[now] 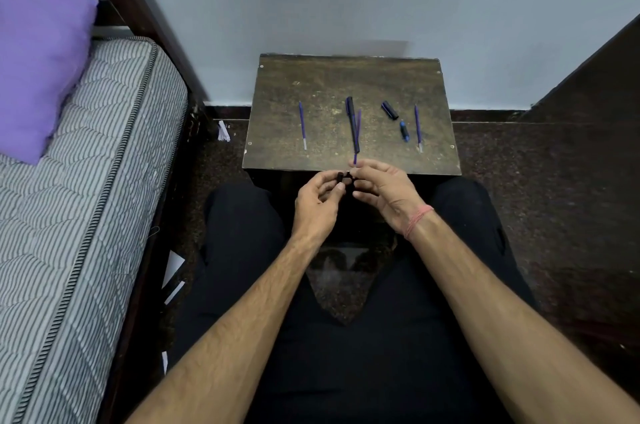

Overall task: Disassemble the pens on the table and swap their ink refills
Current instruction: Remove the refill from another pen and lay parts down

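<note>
Hands curled — left hand [320, 193] and right hand [375, 186] pinch dark pen piece [341, 177].

Surface [346, 77]: far half bare, open to a hand. Middle band obstructed by left refill [302, 125], black pen barrel [352, 124] with a purple refill just beside it, black cap [390, 110], blue piece [404, 131], right refill [418, 128]. Open lane between left refill and barrel. Wall [346, 1] closes the far edge; bed [86, 164] stands left, dark panel [588, 94] right.
</note>
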A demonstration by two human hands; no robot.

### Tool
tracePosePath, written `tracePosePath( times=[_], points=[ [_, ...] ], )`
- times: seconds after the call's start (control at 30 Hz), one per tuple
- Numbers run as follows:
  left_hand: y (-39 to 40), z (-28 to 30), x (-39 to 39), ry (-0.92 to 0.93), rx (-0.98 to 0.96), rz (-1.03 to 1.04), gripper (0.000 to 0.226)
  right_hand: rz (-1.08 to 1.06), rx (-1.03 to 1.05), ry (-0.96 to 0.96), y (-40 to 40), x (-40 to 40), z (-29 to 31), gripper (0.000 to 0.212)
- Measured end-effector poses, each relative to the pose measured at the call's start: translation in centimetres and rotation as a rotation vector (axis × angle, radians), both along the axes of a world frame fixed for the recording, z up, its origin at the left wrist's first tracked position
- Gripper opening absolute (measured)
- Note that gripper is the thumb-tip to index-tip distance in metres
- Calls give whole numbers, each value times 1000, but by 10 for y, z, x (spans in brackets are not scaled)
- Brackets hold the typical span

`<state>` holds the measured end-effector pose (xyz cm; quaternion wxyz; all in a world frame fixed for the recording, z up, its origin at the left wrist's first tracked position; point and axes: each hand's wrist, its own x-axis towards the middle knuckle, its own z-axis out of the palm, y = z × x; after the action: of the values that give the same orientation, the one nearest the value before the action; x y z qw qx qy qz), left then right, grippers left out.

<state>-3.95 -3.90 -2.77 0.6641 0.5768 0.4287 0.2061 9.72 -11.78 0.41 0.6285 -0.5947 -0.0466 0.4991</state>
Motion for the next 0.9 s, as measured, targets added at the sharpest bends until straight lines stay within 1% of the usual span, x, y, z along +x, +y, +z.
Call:
tracePosePath(
  times=[0.03,0.17,0.27,0.33,0.43,0.6,0.77,0.9],
  points=[
    [-2,0,0,7,9,-8,22,-10,5,-45,-1,0,-2,14],
    [-6,0,-3,28,40,-23,26,8,-17,-326,-4,-1,-9,13],
    [-6,-2,-4,18,41,-19,23,4,-5,-429,-5,-1,-9,13],
    [-6,-3,-3,3,33,-16,22,1,17,-437,-6,0,-9,14],
    [-7,-4,-2,-14,13,-20,22,18,35,-431,-5,4,-10,9],
    [-5,-5,-4,-24,11,-21,21,73,21,-522,-4,6,-15,7],
    [-4,-3,-4,-38,30,-6,21,84,33,-546,-3,6,-18,13],
    [-4,-3,-2,-55,56,4,21,104,22,-596,-4,6,-20,7]
  ],
)
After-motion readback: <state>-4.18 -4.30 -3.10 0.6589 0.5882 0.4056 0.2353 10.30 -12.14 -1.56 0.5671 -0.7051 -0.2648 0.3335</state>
